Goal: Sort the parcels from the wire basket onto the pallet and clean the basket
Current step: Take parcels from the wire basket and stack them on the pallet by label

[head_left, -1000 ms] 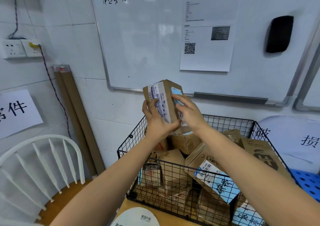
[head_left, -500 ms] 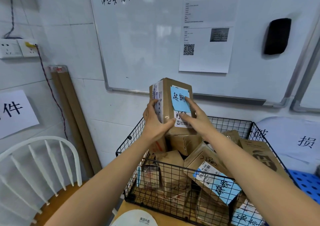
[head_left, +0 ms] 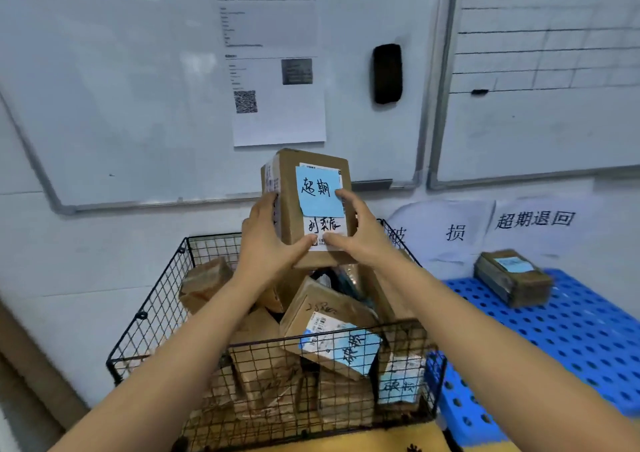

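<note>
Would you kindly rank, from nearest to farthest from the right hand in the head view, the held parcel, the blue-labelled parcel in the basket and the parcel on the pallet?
1. Held parcel: gripped by the right hand, above the wire basket.
2. Blue-labelled parcel: below the hand, inside the basket.
3. Pallet parcel: far to the right, on the blue pallet.

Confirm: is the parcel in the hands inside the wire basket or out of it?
Out: the left hand and right hand hold the parcel upright above the wire basket.
</note>
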